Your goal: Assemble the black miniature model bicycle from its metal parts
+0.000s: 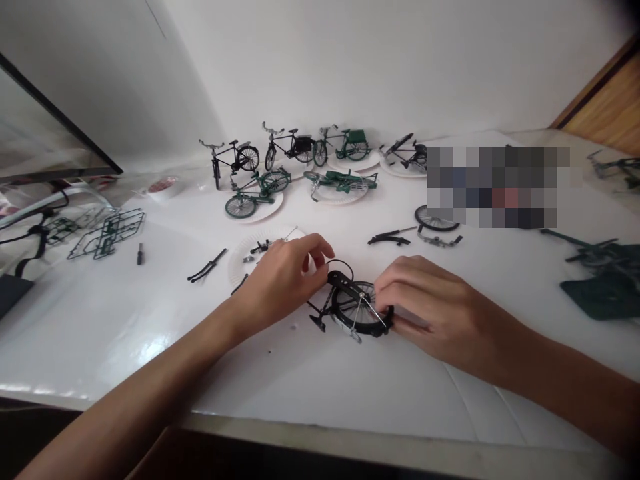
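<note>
A partly assembled black model bicycle [360, 308] lies tilted on the white table in front of me. Its spoked wheel, black chain guard and a thin silver stand face upward. The curled fingers of my left hand [295, 270] close at the front end of its frame, beside a thin black loop [345, 262]; the exact contact is hidden. With fingers bent round the wheel's right edge, my right hand [433, 293] grips the bicycle, its fingertips partly hidden. Under and behind my left hand, a white paper plate [237, 250] carries small black and silver parts.
Several finished model bicycles [234, 160] stand or lie along the back, some on paper plates. Loose black parts [387, 237], a wheel [437, 218] and a small screwdriver [141, 254] lie about. Green part frames [110, 233] are at left, a dark green piece [600, 290] at right.
</note>
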Demonstrator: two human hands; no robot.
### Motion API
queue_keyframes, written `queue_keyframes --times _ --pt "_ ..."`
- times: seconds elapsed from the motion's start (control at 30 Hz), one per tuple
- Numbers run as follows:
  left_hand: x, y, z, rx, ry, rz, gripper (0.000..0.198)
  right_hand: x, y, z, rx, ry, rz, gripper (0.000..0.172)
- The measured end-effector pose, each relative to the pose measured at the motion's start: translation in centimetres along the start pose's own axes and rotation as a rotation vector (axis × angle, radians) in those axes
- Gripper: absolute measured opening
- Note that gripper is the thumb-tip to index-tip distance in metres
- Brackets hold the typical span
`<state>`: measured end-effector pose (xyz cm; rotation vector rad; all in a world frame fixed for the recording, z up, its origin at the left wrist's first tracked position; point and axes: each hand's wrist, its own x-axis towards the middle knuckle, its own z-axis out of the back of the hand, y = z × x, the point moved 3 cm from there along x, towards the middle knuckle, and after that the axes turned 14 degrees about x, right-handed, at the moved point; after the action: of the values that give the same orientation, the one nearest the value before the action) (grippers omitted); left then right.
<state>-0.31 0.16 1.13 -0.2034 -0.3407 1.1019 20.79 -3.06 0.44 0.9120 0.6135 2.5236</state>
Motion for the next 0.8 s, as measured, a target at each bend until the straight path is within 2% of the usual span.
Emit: queue_keyframes --times 0.23,0.3,0.43,0.57,0.7,0.8 --pt "0.1 0.4 0.0 0.029 0.101 -0.014 0.012 0.0 0.2 0.1 -0.026 0.018 -0.005 0.023" --pt "0.1 0.5 0.4 0.023 0.097 -0.036 0.012 -0.1 0.1 0.1 -0.022 0.027 -0.004 0.023" --pt "-0.2 -0.4 1.6 0.017 0.025 -0.215 0.012 -0.3 -0.1 0.1 -0.012 0.020 0.003 0.022" --pt "-0.8 -2.0 1.7 -0.011 0.051 -0.423 0.016 -0.2 -0.1 0.1 0.000 -0.029 0.001 0.022" --pt "-1.0 -2.6 1.1 -0.007 0.070 -0.473 0.020 -0.1 -0.1 0.2 -0.004 -0.050 -0.029 0.024" --pt "-0.9 -2.6 0.8 -0.032 0.016 -0.514 0.018 -0.1 -0.1 0.2 -0.002 -0.056 -0.027 0.025"
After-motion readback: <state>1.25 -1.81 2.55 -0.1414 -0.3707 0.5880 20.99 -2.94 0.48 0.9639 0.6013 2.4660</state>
